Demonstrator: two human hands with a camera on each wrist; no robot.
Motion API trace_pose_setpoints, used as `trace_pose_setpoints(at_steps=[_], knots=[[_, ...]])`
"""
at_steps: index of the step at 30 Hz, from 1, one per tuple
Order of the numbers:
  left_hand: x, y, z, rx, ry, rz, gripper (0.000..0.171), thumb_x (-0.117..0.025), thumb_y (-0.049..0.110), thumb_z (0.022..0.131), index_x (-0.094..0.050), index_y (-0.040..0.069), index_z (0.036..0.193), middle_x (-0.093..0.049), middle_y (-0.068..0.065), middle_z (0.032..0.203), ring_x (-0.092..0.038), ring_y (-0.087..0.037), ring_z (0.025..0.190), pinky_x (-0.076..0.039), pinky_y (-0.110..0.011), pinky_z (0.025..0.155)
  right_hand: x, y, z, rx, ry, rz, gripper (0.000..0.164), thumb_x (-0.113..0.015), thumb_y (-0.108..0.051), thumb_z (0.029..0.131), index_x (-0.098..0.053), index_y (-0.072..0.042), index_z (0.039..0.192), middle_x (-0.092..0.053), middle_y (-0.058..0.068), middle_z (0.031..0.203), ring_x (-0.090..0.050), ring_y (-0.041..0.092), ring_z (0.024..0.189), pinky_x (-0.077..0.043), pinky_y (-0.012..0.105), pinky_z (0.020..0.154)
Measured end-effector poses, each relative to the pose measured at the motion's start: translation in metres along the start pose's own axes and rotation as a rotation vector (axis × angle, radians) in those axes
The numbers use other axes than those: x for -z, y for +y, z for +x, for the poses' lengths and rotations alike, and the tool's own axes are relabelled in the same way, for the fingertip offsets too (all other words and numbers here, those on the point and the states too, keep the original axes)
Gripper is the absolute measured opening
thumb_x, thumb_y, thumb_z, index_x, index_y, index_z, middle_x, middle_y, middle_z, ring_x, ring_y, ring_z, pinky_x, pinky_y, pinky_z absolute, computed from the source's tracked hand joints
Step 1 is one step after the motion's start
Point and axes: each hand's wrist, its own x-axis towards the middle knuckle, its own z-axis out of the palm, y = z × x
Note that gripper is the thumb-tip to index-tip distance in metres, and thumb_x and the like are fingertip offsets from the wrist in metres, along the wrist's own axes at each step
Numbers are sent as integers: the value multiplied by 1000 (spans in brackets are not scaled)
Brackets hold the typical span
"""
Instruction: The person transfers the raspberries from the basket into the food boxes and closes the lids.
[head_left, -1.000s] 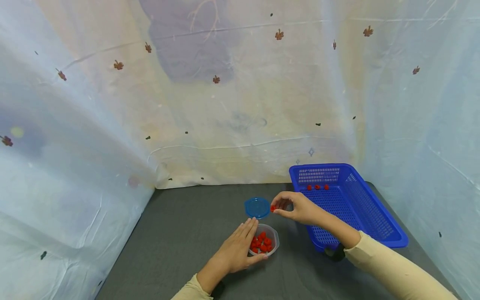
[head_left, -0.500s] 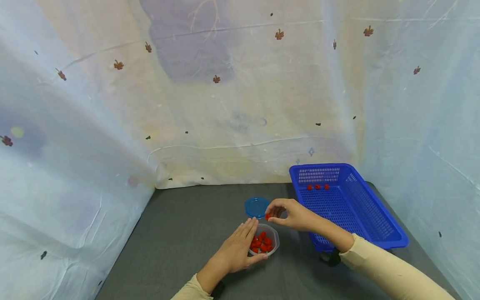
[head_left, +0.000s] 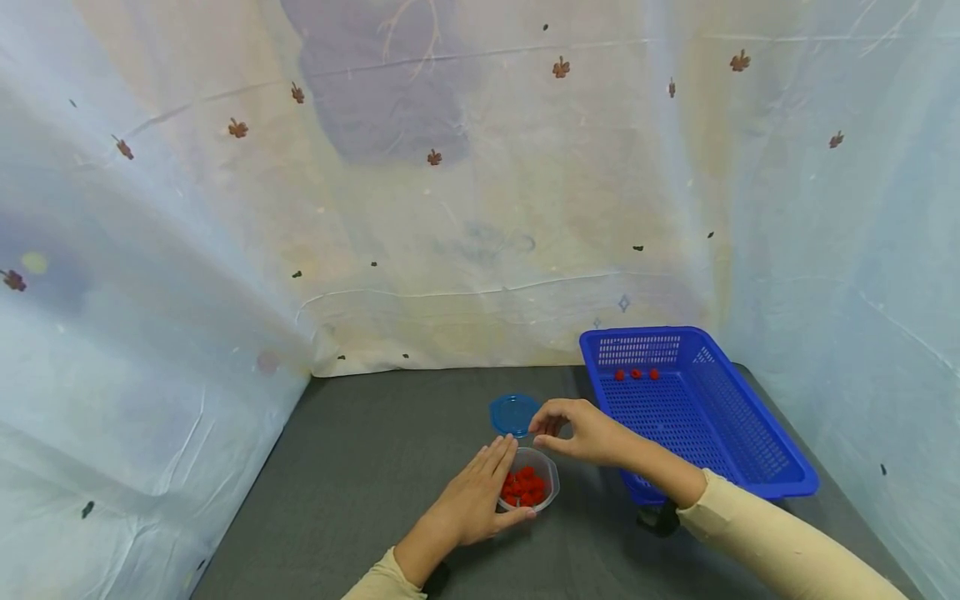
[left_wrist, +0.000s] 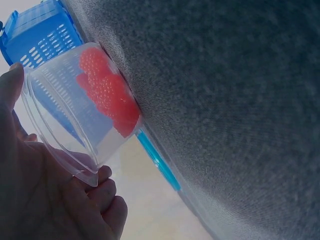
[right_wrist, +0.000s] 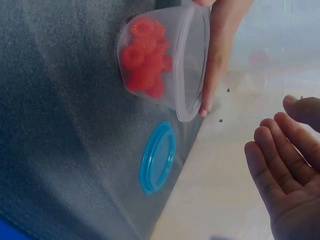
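A clear plastic container [head_left: 552, 472] stands on the grey cloth with several red raspberries [right_wrist: 147, 62] piled at its bottom. My left hand [head_left: 474, 496] rests against its left side, fingers straight along the rim and thumb at the near edge. Just above and to the right of the container's far rim is my right hand [head_left: 588, 429], its fingers bent loosely. Nothing shows between that thumb and the fingertips in the right wrist view. A blue lid [head_left: 513, 414] lies flat behind the container, close to the right fingertips.
To the right, a blue slotted basket [head_left: 783, 485] sits on the cloth-covered table [head_left: 360, 467], partly behind the right forearm. Three raspberries [head_left: 636, 374] lie in a row at its far end. A patterned curtain [head_left: 480, 208] hangs behind and along both sides.
My right hand came left and down toward the container, pinching a raspberry, and has let it go. The pile in the container looks fuller. My left hand has stayed put.
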Motion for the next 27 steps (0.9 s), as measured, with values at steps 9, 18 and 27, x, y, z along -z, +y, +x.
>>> trace_pose_setpoints(at_steps=[9,18,27], knots=[[-1,0,0,16,-9,-11,105,-54,76,101,-17,8,173,-16,-8,180,-17,-25,166,-23,-47,133,13,2,-1,-16,57,-25,16,-77,-15,102,-75,-14,118,-74,-6,106,-69,7,94,-64,44,89],[-2,0,0,22,-17,-18,106,-51,77,101,-16,9,173,-15,-7,180,-16,-25,166,-22,-46,133,36,9,-7,-69,128,-61,17,-77,-16,102,-75,-16,118,-73,-7,105,-69,9,94,-63,34,86],[-3,-1,1,14,-10,-11,106,-51,77,101,-18,7,173,-16,-9,180,-16,-25,166,-22,-46,133,62,28,-12,-167,218,-63,14,-77,-19,102,-77,-15,116,-75,-6,104,-71,14,95,-63,36,88]])
